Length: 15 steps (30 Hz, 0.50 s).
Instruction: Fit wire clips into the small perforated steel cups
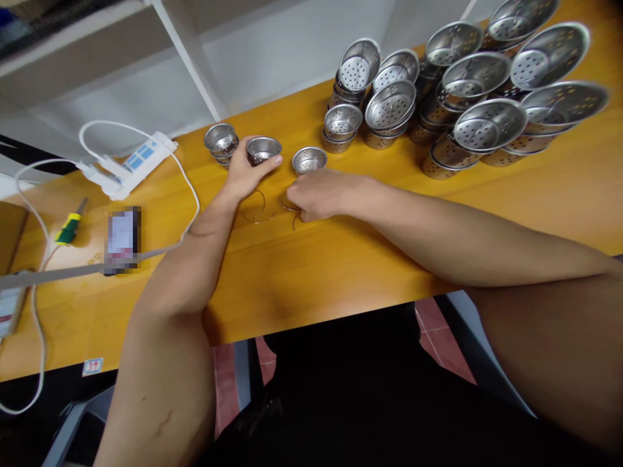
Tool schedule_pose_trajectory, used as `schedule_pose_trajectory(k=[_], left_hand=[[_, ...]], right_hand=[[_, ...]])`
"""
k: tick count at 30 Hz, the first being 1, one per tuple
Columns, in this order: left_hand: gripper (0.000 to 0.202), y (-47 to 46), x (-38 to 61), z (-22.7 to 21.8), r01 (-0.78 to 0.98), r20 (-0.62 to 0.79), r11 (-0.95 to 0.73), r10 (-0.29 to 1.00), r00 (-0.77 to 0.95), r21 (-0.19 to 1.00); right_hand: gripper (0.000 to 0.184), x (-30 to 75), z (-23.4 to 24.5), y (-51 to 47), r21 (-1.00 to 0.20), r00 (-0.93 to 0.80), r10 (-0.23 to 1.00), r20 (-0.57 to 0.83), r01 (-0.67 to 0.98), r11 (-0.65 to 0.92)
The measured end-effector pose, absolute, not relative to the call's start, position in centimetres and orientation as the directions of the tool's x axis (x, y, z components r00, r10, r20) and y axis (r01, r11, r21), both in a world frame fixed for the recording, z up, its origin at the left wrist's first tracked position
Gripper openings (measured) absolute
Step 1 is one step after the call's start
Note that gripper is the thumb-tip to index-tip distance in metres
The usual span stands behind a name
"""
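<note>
My left hand [248, 170] is wrapped round a small perforated metal cup [263, 149], thumb along its near rim. A matching two-cup stack [221, 139] stands just left of it. My right hand [316, 194] is closed, knuckles up, with a thin wire [294, 220] coming out from under its fingers. Directly behind it stands another perforated cup [309, 157], partly covered by the hand. Between my wrists a thin curled wire [257, 219] lies on the wooden table [292, 272]; whether it joins the wire in my right hand I cannot tell.
Several stacks of perforated metal cups [467, 117] fill the back right. To the left are a white power strip [141, 165] with cables, a phone [121, 240] and a green-yellow screwdriver [71, 226]. A grey strap [53, 275] crosses the lower left. A white shelf wall [282, 58] borders the back.
</note>
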<state>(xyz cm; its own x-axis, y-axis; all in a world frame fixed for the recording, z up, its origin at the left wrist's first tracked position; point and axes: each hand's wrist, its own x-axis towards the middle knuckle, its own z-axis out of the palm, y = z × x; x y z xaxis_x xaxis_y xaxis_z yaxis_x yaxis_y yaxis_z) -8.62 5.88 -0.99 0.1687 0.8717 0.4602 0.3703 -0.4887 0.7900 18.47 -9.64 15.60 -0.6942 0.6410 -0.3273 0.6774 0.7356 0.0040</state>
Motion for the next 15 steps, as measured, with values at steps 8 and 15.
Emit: schedule_pose_trajectory(k=[8,15], left_hand=[[0.118,5.6,-8.6,-0.8,0.356,0.451,-0.492,0.871,0.196,0.795],[0.118,6.2,-9.1,-1.5,0.385,0.466,-0.508,0.861,0.202,0.771]], right_hand=[[0.021,18.4,14.8,-9.0,0.024,-0.736,0.588,-0.336,0.618,0.786],[0.031,19.0,14.4,-8.5,-0.017,-0.745,0.600,-0.290,0.631,0.775]])
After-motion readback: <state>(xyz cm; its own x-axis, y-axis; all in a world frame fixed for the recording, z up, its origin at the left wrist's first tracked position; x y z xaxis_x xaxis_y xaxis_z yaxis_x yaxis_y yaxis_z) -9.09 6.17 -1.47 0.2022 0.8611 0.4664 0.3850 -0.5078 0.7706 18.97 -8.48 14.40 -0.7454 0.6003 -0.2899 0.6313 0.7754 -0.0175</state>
